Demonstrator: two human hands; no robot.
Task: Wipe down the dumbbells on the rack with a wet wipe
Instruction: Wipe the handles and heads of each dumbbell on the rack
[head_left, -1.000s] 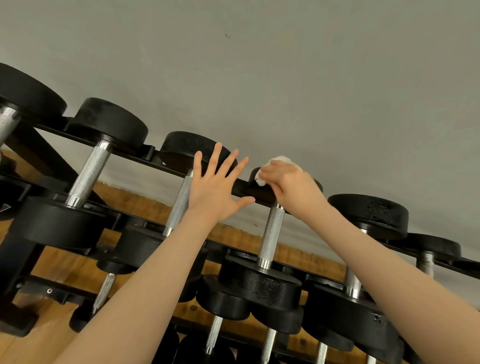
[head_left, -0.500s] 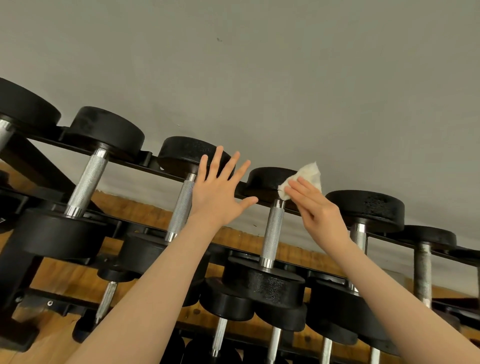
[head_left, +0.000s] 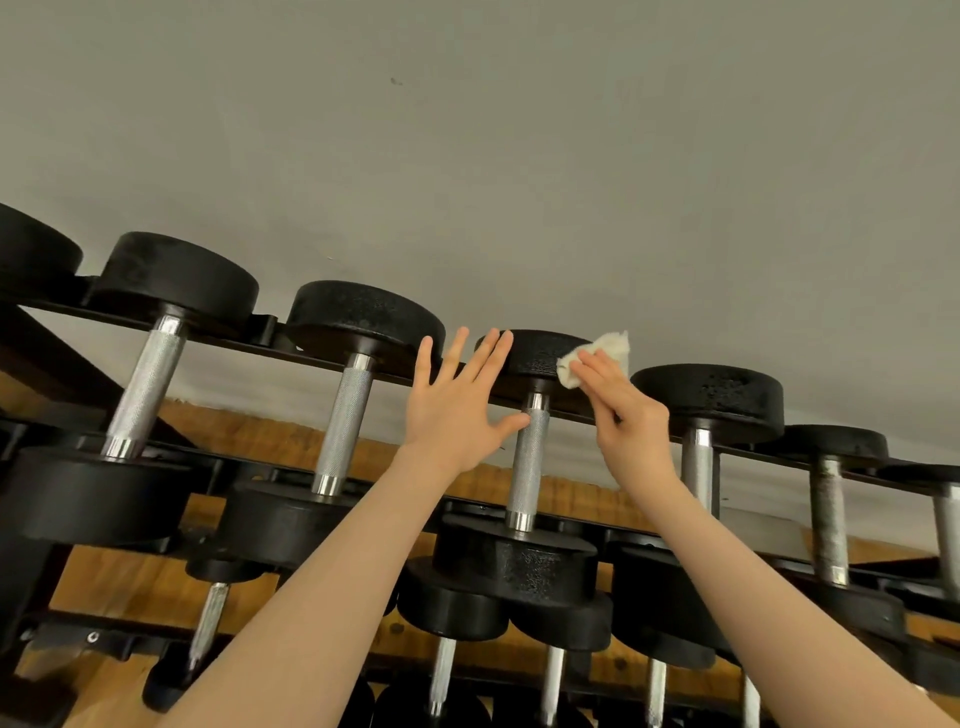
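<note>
Since 0.5 s ago the right hand w/ the wet wipe has slid from the inner edge of the dumbbell's far head to that head's right side; left hand barely shifted, thumb now at the handle.

Near: two bare forearms rise from 6–7 o'clock and 4–5 o'clock. Lower-tier dumbbells sit at 6 o'clock, black heads overlapping, chrome handles below.

Mid: near head of the dumbbell being wiped, then its knurled handle running up toward centre.

Left hand: fingers straight & spread, palm away from the camera, thumb tip touching the handle, fingertips over the gap between two far heads. Gripping nothing.

Right hand: fingers straight & together, pressing the wipe flat against the far head at its 3 o'clock edge. White wipe crumpled, sticks out above the fingertips.

Far: rack rail carries the top row – heads at 9, 10 and 3 o'clock, incl. a pitted one just right of the wipe. Wood strip behind the rack, grey wall fills 12 o'clock.
</note>
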